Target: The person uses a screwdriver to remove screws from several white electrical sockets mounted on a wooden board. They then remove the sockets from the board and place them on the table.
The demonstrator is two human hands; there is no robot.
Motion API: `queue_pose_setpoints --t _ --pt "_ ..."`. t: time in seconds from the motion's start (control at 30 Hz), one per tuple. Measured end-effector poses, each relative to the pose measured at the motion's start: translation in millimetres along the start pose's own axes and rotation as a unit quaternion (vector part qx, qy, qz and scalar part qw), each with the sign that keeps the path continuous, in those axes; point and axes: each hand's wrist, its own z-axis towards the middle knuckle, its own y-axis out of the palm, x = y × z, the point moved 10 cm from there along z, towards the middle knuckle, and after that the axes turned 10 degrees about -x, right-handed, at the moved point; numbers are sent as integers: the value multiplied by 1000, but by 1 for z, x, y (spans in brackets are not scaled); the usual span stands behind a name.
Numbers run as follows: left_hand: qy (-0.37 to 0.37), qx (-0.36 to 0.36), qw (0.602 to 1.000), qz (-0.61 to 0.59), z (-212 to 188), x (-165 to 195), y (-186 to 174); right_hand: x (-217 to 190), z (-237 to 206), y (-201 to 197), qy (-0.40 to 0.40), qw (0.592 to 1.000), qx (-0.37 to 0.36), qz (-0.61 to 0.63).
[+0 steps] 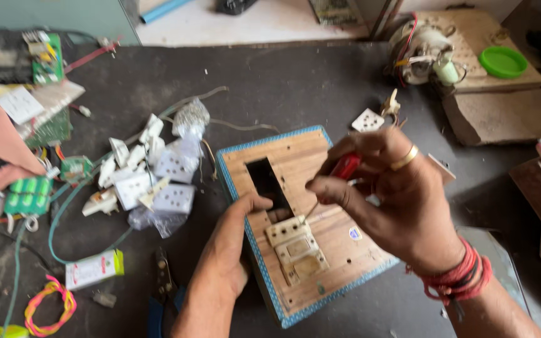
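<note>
I am looking down on a dark grey tabletop strewn with electrical parts. In the middle lies a wooden board with a blue patterned edge, set at a slant, with a long rectangular hole cut near its upper left. My right hand, with a gold ring and red threads at the wrist, hovers over the board with fingers curled tight around a screwdriver with a red handle; its thin shaft points down to the top corner of a cream switch plate lying on the board just below the hole. My left hand rests flat along the board's left edge, thumb stretched onto the wood beside the hole, fingers loosely spread, grasping nothing. To the left lies a heap of white sockets and clear plastic bags, well apart from the board. A green lid sits on a wooden block at top right, a single white socket just above the board, and a coil of pink and yellow wire at bottom left.
</note>
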Motion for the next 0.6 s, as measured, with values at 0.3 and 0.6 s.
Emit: queue_pose_setpoints --t 0.3,0.6 --pt "-1 47 997 58 -2 1 -7 14 -3 0 57 998 3 -19" --pt "27 43 997 56 0 3 -7 15 -3 1 41 998 -18 -37"
